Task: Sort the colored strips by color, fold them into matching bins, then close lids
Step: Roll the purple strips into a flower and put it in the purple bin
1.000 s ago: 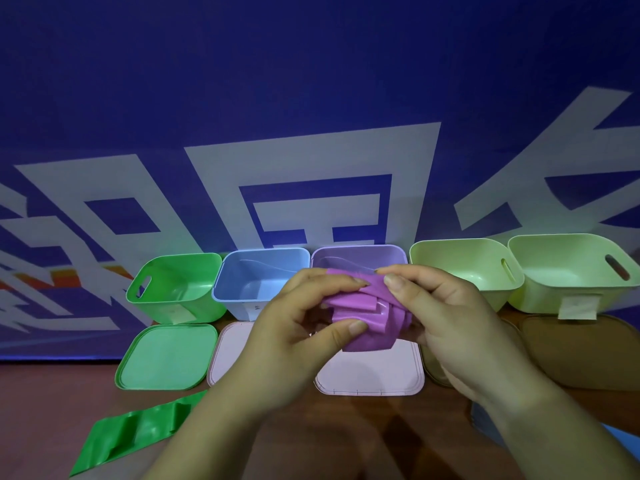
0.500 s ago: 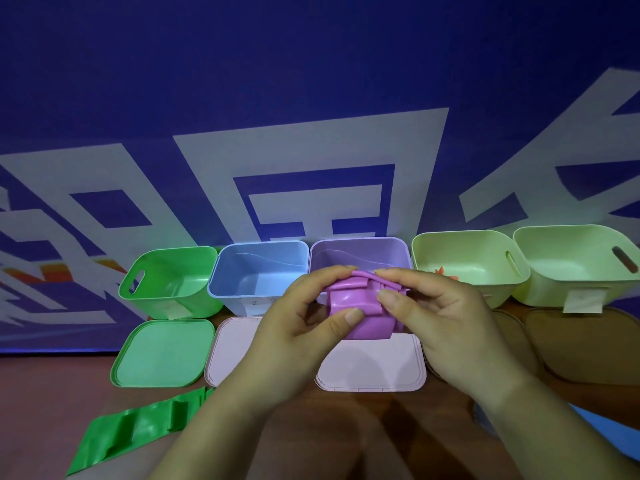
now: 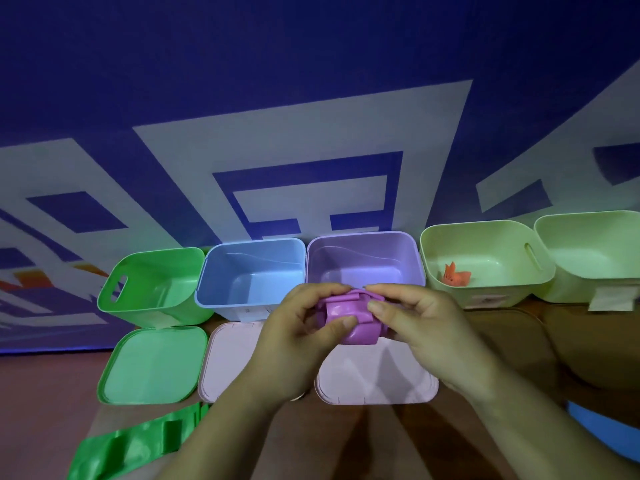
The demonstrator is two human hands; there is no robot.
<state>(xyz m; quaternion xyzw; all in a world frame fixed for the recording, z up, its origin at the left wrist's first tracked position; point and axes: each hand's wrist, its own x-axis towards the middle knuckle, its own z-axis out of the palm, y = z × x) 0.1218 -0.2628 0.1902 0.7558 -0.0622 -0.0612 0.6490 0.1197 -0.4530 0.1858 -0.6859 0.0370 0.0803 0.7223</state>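
From the head camera, both hands meet just in front of the purple bin (image 3: 363, 258), above the counter (image 3: 41, 410). The left hand (image 3: 298, 337) and the right hand (image 3: 426, 327) pinch a folded purple strip (image 3: 349, 320) between thumbs and fingertips; the bundle is held in the air at the bin's near rim, over a pale pink lid (image 3: 377, 379).

Five open bins stand in a row against a blue backdrop (image 3: 311, 46) printed with large white characters, cut off by the frame and not readable as words. From the left they are a green bin (image 3: 152, 282), a blue bin (image 3: 249, 271), the purple bin, then two pale green bins (image 3: 485, 258) (image 3: 595, 251). A folded orange strip (image 3: 455, 274) lies in the nearer pale green one.

Small labels sit on several bin fronts, the plainest a white label (image 3: 611, 297) on the far-right bin; its writing is too small to read.

A green lid (image 3: 152, 365) lies in front of the green bin, and a second pink lid (image 3: 228, 358) in front of the blue bin. A green strip (image 3: 131, 445) lies crumpled at the lower left. At the right edge is what may be a blue strip (image 3: 606, 431), though it is mostly cut off.
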